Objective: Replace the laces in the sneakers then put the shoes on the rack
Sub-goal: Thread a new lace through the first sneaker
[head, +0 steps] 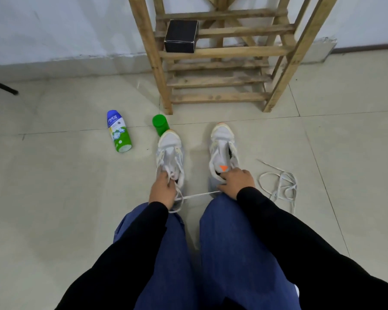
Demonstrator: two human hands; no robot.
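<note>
Head view looks down past blue trousers (pixel 229 253) and black sleeves (pixel 276 222) at two white sneakers standing side by side on the tiled floor (pixel 54 186), toes pointing far towards the rack (pixel 222 57).

The left hand (pixel 162 191) grips the left sneaker (pixel 170 153) at its near end. Its fingers (pixel 166 175) are curled into the opening among the laces. The right hand (pixel 235 181) holds the right sneaker (pixel 222 148) at the heel, fingers hooked over the collar beside an orange tab (pixel 223 168) and thumb down the outside.

A white lace (pixel 199 195) runs taut across the gap between the two heels. It loops near the left wrist, and I cannot tell which hand has hold of it. Another loose lace (pixel 280 186) lies tangled on the floor just right of the right hand.

The wooden rack stands against the far wall with a black box (pixel 181 36) on one of its slatted shelves. A green cup (pixel 160 125) sits just beyond the left sneaker's toe, near the rack's left leg. Further left, a blue and green bottle (pixel 119 130) lies on its side. A black pole (pixel 2 86) pokes in at the far left edge.
</note>
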